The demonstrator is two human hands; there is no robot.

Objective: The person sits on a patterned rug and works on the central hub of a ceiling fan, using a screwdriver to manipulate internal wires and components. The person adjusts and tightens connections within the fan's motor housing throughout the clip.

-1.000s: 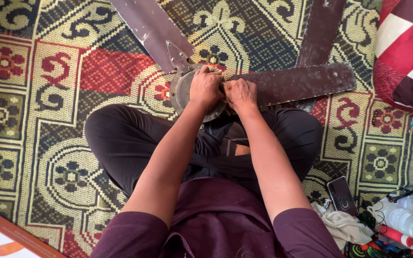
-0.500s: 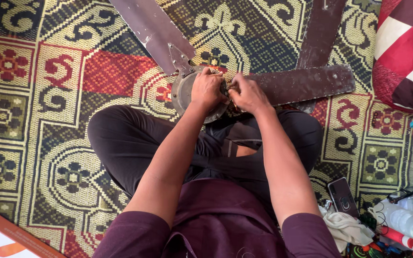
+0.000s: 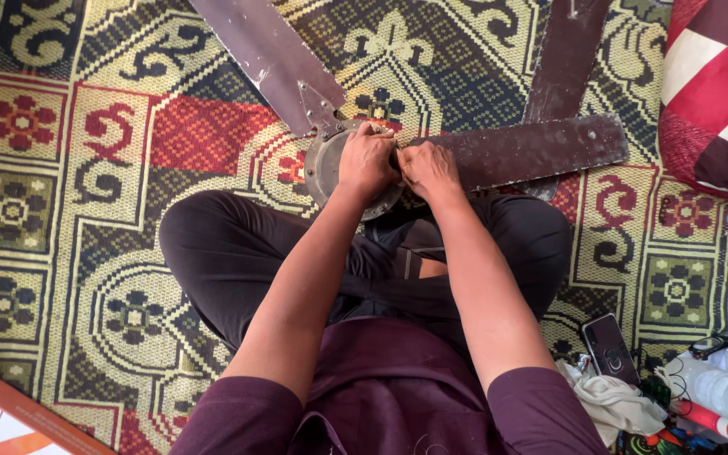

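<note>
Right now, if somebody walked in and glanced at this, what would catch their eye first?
Probably the ceiling fan lying on the patterned mat just beyond the crossed legs, its brown blades fanning out to the upper left, top and right. Both hands meet on its round motor hub: the left hand rests on top, the right hand works at the root of the right-pointing blade. A red and white checked cushion stands out at the upper right.

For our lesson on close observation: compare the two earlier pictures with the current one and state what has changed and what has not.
Very little changed. The left hand stays pressed on the round grey metal fan hub; the right hand stays beside it at the root of the dusty brown metal fan blade, with only small finger shifts. The hub, blades, patterned woven mat and crossed legs kept their places.
</note>
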